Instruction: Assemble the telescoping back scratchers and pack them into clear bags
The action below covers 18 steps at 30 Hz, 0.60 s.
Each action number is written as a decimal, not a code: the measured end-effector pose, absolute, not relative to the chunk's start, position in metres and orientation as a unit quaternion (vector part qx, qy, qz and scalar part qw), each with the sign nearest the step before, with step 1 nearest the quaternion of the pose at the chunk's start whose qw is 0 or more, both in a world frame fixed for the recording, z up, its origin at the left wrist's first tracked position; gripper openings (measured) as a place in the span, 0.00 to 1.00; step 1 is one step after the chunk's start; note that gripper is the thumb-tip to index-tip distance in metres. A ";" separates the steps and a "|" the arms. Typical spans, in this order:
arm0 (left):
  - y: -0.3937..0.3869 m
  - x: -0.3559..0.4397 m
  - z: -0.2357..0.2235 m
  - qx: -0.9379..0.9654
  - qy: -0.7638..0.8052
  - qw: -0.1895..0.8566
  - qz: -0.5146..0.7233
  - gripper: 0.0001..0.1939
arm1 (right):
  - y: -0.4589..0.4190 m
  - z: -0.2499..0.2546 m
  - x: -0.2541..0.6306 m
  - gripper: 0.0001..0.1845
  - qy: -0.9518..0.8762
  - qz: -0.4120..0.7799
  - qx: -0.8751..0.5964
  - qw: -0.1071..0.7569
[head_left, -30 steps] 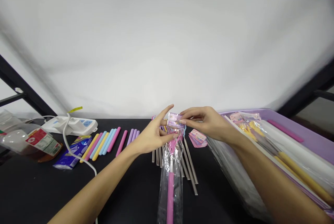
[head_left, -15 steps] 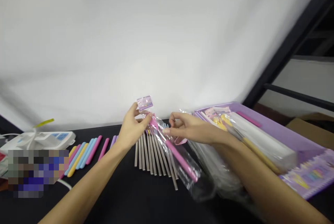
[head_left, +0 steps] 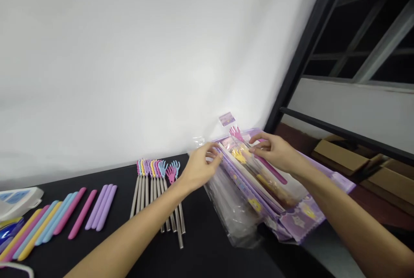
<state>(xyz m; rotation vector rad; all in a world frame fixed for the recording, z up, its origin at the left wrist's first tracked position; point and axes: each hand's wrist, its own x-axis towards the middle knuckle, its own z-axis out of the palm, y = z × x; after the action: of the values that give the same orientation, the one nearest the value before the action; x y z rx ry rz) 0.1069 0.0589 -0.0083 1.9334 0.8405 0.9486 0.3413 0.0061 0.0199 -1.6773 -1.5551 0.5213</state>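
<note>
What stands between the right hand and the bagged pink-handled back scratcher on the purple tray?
Nothing visible except its own clear bag: the right hand sits just over the pink handle, with no other item between them.

Back-scratcher heads pink, blue, yellow; handles also lilac; tray lilac.

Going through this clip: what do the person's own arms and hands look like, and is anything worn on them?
The left hand and right hand are bare and slender, with no gloves, rings or bands visible. The left forearm and right forearm are also bare, with no sleeve, watch, bracelet or cable in view.
</note>
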 end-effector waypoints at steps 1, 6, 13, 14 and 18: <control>0.058 0.109 -0.012 0.807 0.322 0.348 0.351 0.12 | 0.003 0.011 0.347 0.13 -0.607 0.194 -0.678 0.366; 0.058 0.101 -0.022 0.889 0.311 0.195 0.275 0.10 | -0.014 -0.009 0.347 0.06 -0.638 0.053 -0.735 0.223; 0.072 0.053 -0.014 0.903 0.363 0.141 0.181 0.10 | -0.018 0.028 0.293 0.09 -0.690 -0.009 -0.670 0.273; 0.072 0.046 -0.015 0.908 0.360 0.124 0.175 0.10 | -0.016 0.028 0.281 0.10 -0.695 0.015 -0.662 0.278; 0.065 0.024 -0.026 0.925 0.334 0.073 0.167 0.16 | -0.012 0.011 0.239 0.18 -0.732 0.061 -0.645 0.210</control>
<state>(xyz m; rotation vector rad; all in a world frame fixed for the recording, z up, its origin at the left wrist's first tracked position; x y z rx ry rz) 0.0245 0.0654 -0.0261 2.7778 1.0045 0.5032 0.2386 -0.0119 0.0107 -1.7938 -2.0347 0.1696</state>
